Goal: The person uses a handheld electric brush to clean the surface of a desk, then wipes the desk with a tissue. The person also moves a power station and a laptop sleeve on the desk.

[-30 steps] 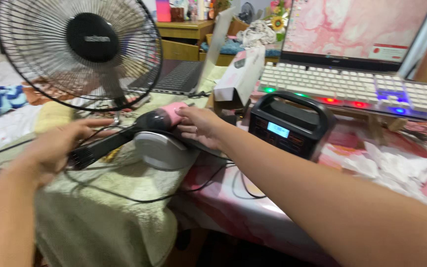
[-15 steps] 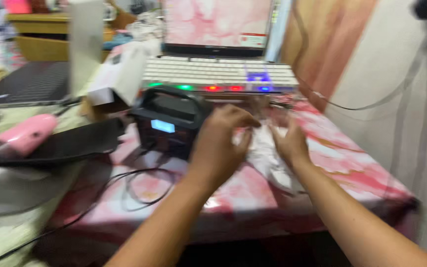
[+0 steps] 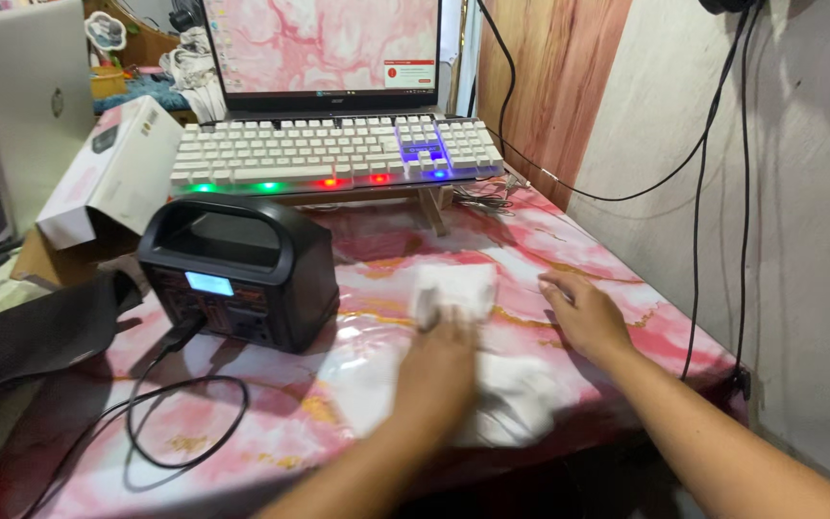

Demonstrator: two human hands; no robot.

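Both hands moved off the black power station (image 3: 237,274), left hand (image 3: 444,360) fingers pressing white cloth (image 3: 453,288) onto pink marble table (image 3: 617,259), right hand (image 3: 583,312) flat beside it, fingers together.

A table (image 3: 617,259) with a glossy pink, white and gold marble-patterned top carried everything. Directly on it lay a crumpled white cloth (image 3: 458,288), a black portable power station (image 3: 242,274) with a looping black cable (image 3: 184,432), and a wooden stand (image 3: 431,204) bearing a backlit white keyboard (image 3: 329,152).
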